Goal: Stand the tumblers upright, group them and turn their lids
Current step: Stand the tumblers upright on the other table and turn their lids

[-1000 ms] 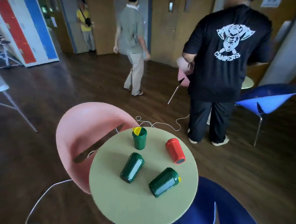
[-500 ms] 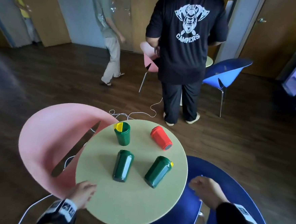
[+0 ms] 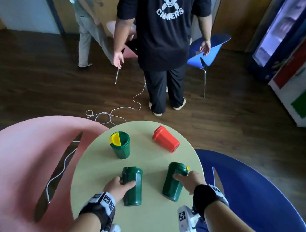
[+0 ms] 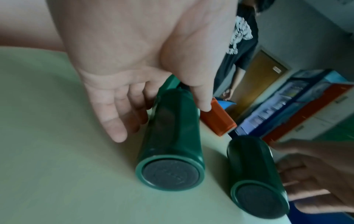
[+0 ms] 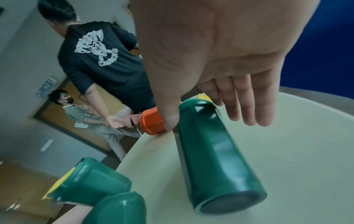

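Note:
Four tumblers are on the round pale green table (image 3: 150, 220). A green one with a yellow lid flap (image 3: 121, 148) stands upright at the back left. A red one (image 3: 166, 139) lies on its side at the back right. Two green ones lie with their bases towards me. My left hand (image 3: 126, 181) straddles the left lying tumbler (image 3: 134, 192) near its lid, thumb on top and straight fingers along its left side. My right hand (image 3: 186, 176) spans the right lying tumbler (image 3: 172, 188): its thumb touches the left side, and its straight fingers hover to the right.
A pink chair (image 3: 28, 152) stands against the table's left, a blue chair (image 3: 251, 204) against its right. A person in a black shirt (image 3: 162, 44) stands just beyond the table. A white cable (image 3: 112, 113) lies looped on the dark floor. Another blue chair (image 3: 207, 52) is farther back.
Both hands have moved forward from the table's near edge onto the two lying green tumblers. The head view has tilted down. No tumbler has been moved.

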